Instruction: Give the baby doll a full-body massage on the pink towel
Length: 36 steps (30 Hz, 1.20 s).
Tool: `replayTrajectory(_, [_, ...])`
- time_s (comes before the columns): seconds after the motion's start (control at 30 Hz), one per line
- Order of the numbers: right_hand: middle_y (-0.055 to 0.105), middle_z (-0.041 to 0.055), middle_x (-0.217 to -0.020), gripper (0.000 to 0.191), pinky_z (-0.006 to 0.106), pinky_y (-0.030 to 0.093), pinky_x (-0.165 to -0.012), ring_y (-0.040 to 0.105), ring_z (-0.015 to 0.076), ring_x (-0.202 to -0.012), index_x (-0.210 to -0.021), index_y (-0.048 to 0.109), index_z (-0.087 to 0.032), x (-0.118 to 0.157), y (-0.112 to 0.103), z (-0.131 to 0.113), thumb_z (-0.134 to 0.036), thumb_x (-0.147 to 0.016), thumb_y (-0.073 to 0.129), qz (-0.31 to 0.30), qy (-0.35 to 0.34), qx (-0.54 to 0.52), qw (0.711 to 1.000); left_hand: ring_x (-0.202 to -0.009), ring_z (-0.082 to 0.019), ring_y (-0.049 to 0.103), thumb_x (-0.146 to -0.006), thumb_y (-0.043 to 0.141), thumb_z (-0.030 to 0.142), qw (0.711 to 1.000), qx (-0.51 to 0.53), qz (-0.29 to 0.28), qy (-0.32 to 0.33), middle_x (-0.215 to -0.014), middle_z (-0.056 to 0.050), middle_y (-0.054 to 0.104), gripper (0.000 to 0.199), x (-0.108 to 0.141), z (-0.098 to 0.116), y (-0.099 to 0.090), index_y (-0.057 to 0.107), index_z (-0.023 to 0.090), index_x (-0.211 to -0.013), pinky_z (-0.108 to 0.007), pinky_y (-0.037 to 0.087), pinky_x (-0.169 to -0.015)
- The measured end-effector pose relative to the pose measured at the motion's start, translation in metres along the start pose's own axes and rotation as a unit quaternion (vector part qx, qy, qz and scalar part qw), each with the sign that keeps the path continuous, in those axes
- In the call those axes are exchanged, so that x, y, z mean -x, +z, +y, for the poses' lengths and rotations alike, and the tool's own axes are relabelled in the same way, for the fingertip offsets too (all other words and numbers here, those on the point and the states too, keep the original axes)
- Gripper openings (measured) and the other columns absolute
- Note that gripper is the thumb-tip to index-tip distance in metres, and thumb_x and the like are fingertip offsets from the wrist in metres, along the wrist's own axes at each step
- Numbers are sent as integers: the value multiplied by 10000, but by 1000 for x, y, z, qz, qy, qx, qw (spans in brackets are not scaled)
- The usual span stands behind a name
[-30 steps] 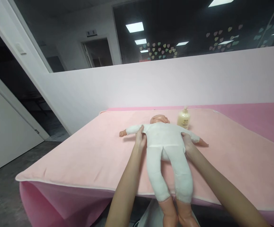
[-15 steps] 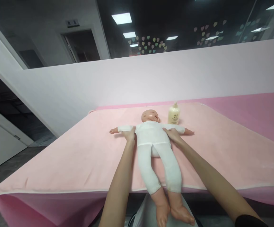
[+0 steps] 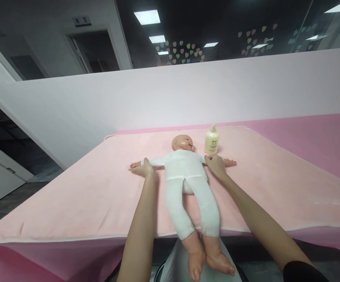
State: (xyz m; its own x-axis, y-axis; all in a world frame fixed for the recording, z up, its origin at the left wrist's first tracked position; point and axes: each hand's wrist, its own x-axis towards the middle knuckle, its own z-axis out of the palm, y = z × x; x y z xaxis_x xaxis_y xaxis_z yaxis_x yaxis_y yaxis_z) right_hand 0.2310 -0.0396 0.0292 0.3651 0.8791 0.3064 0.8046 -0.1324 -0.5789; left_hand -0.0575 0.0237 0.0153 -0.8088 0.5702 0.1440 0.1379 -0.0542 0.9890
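On pink blanket [image 3: 99,188] — doll [image 3: 185,164]: left hand [image 3: 144,168] cupping 1 arm [image 3: 157,161], right hand [image 3: 216,164] gripping other; bottle [image 3: 211,141] near head [image 3: 182,142].

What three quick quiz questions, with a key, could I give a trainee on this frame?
1. What stands beside the head of the doll?
2. True or false: both feet lie past the near edge of the blanket.
3. Fill in: the left hand and right hand are each at one of the doll's ____.

Key: 1. the bottle; 2. true; 3. arms.
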Motion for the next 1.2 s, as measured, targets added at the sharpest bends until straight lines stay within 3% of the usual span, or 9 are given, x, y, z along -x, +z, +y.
replayTrajectory(0.1, [560, 48, -605, 344, 286, 192, -549, 399, 143, -566, -590, 561, -173, 2, 2, -2, -332, -860, 419, -10, -15, 14, 1000, -1420, -331, 207, -755, 601, 175, 993, -12, 93, -74, -1329, -233, 414, 842, 1, 8, -6, 83, 87, -1413, -446, 240, -1145])
replayTrajectory(0.27, [605, 66, -672, 311, 287, 168, -561, 415, 144, -602, -648, 605, -160, 6, 3, -6, -290, -865, 424, -19, -43, 62, 997, -1401, -364, 219, -808, 567, 204, 995, -34, 83, -54, -1437, -260, 273, 822, 7, 14, -12, 67, 90, -1450, -497, 259, -1112])
replayTrajectory(0.37, [621, 77, -681, 319, 294, 159, -557, 433, 151, -610, -661, 631, -153, 6, 2, -6, -277, -868, 423, -21, -48, 78, 996, -1394, -325, 259, -820, 553, 221, 992, -48, 116, -2, -1456, -201, 308, 644, 4, 15, -15, 297, 144, -1406, -467, 228, -1135])
replayTrajectory(0.47, [636, 85, -697, 332, 295, 160, -557, 455, 156, -623, -668, 644, -152, 6, 3, -6, -283, -876, 421, -24, -57, 86, 994, -1264, -280, 440, -854, 519, 288, 989, -45, 125, 63, -1284, -129, 532, 398, 3, 20, -19, 523, 204, -1243, -460, 272, -1105])
replayTrajectory(0.6, [650, 87, -724, 338, 288, 169, -560, 476, 159, -638, -670, 641, -156, 7, 5, -5, -295, -886, 422, -24, -61, 95, 993, -1064, -208, 570, -867, 503, 312, 988, 7, 27, 153, -1028, -62, 667, 264, 18, 33, -16, 643, 209, -1067, -387, 349, -1054])
replayTrajectory(0.77, [655, 92, -733, 337, 288, 169, -560, 498, 167, -658, -693, 653, -154, 7, 5, -5, -297, -894, 423, -34, -63, 103, 992, -1071, -216, 590, -842, 559, 339, 958, 93, -175, 206, -1078, -64, 692, 243, 56, 45, -7, 707, 224, -997, -349, 399, -1023])
replayTrajectory(1.0, [674, 105, -779, 338, 291, 169, -561, 527, 170, -671, -741, 684, -151, 8, 7, -7, -289, -903, 421, -38, -70, 118, 990, -961, -254, 618, -765, 626, 193, 821, 18, -484, 301, -940, -47, 721, 230, 91, 52, -10, 748, 293, -932, -399, 388, -1023])
replayTrajectory(1.1, [675, 114, -786, 354, 293, 170, -560, 535, 172, -671, -742, 686, -148, 9, 8, -7, -291, -910, 409, -46, -73, 115, 990, -944, -261, 611, -774, 580, 160, 792, -21, -507, 340, -935, -51, 721, 248, 94, 52, -9, 752, 285, -900, -425, 389, -1015])
replayTrajectory(1.2, [673, 109, -778, 352, 289, 175, -562, 528, 166, -660, -718, 674, -151, 10, 10, -7, -296, -909, 417, -43, -77, 103, 991, -959, -249, 609, -780, 561, 165, 797, -9, -504, 332, -946, -42, 721, 239, 92, 50, -7, 750, 281, -867, -412, 396, -1018])
